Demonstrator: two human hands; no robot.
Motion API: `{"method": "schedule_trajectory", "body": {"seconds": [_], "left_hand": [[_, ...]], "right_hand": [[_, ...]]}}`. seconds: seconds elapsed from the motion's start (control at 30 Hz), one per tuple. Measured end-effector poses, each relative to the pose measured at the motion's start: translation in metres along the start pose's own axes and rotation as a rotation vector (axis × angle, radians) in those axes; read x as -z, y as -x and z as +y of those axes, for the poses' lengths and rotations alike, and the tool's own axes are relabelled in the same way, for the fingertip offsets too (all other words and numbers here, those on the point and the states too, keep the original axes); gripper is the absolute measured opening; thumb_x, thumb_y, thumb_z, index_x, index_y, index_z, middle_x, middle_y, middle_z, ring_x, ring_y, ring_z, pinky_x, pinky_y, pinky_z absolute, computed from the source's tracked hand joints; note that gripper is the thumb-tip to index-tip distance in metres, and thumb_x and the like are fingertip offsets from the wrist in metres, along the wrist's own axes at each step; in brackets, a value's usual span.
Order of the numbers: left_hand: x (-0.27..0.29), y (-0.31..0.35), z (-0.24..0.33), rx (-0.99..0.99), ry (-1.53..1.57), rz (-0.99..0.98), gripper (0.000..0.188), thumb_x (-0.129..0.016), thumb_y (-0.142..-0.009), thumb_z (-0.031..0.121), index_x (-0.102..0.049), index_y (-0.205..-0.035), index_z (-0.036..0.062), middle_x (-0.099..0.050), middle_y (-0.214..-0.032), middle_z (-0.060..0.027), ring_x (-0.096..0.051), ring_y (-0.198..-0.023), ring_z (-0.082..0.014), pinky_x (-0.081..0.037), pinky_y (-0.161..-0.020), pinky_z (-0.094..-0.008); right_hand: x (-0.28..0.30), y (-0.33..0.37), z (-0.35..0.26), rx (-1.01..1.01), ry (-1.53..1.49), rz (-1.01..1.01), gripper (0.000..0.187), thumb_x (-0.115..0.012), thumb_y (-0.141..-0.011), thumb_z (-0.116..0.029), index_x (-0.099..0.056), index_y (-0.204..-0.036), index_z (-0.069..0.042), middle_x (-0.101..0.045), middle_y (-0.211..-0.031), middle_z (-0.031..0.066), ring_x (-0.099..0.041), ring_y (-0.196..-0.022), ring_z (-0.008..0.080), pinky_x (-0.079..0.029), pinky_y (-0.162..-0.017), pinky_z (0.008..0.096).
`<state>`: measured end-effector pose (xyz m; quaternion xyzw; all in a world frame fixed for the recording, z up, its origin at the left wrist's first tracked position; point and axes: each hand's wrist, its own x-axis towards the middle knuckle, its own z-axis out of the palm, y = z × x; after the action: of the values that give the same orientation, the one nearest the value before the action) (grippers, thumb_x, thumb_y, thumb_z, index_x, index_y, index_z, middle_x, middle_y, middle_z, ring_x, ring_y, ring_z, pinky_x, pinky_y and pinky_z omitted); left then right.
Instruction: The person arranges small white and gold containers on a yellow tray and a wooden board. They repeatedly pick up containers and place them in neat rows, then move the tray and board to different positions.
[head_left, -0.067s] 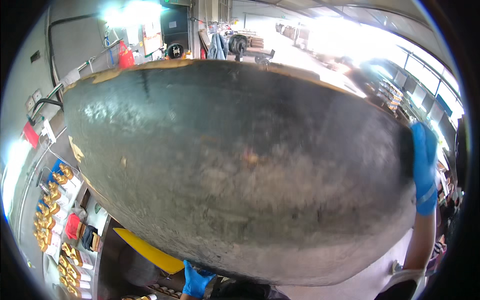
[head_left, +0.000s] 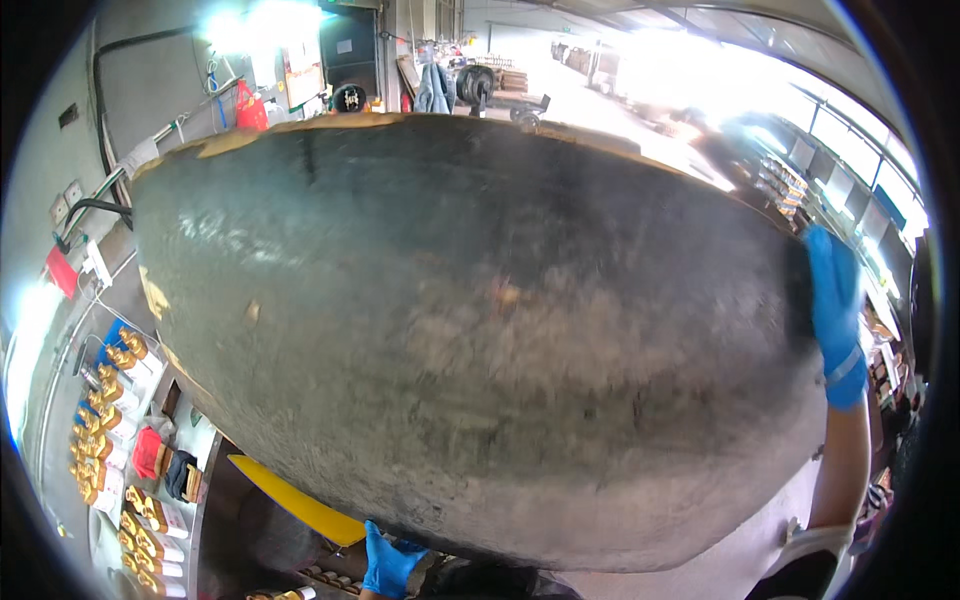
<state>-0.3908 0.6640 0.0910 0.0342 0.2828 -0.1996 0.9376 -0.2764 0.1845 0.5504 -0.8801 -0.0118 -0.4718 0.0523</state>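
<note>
A huge rounded, dark grey piece [head_left: 480, 400] fills most of the view. Its surface is smooth and mottled, glossier at the upper left, with a ragged tan edge along the top. What kind of object it is does not show. My right hand [head_left: 836, 300], in a blue glove, lies against its right end with the fingers stretched upward; the palm side is hidden and slightly blurred. Down at the lower edge, my left hand [head_left: 390, 562], also blue-gloved, holds the piece from below, thumb up and fingers partly hidden beneath it.
A yellow curved panel [head_left: 300, 502] sits below the piece, left of my left hand. Several gold-topped white bottles [head_left: 98, 440] stand on a bench at the left, near red and black cloth-like items [head_left: 150, 452]. Behind, a wheeled cart [head_left: 500, 100] stands in a bright hall.
My right hand has shifted a little up and to the left along the end of the piece. My left hand has barely moved.
</note>
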Motion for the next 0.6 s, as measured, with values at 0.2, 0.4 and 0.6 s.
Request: {"method": "schedule_trajectory", "body": {"seconds": [0.2, 0.4, 0.6], "left_hand": [[-0.054, 0.023, -0.012, -0.236, -0.226, 0.319, 0.061, -0.053, -0.086, 0.045, -0.04, -0.128, 0.0033, -0.043, -0.129, -0.0152, -0.042, -0.118, -0.0321, -0.036, -0.098, -0.0465], [-0.069, -0.006, -0.048, -0.709, -0.666, 0.394, 0.024, -0.044, -0.098, 0.029, -0.056, -0.101, 0.0075, -0.058, -0.098, -0.004, -0.055, -0.09, -0.0153, -0.049, -0.079, -0.0324], [-0.099, -0.036, -0.076, -0.713, -0.774, 0.715, 0.036, -0.067, -0.086, 0.029, -0.059, -0.111, 0.0054, -0.059, -0.095, -0.002, -0.055, -0.085, -0.0133, -0.046, -0.073, -0.0284]], "right_hand": [[-0.157, -0.013, 0.095, 0.073, -0.035, -0.125, 0.043, -0.052, -0.095, -0.029, -0.054, -0.066, 0.003, -0.047, -0.064, 0.0255, -0.05, -0.054, 0.0367, -0.038, -0.054, 0.0427], [-0.332, 0.045, 0.194, 0.132, -0.225, -0.137, 0.032, -0.049, -0.094, -0.025, -0.063, -0.074, -0.003, -0.059, -0.072, 0.0224, -0.056, -0.066, 0.0415, -0.04, -0.055, 0.048], [-0.441, 0.122, 0.275, -0.1, -0.147, -0.551, 0.041, -0.046, -0.095, -0.031, -0.064, -0.07, -0.004, -0.06, -0.071, 0.022, -0.056, -0.064, 0.0409, -0.038, -0.057, 0.0502]]}}
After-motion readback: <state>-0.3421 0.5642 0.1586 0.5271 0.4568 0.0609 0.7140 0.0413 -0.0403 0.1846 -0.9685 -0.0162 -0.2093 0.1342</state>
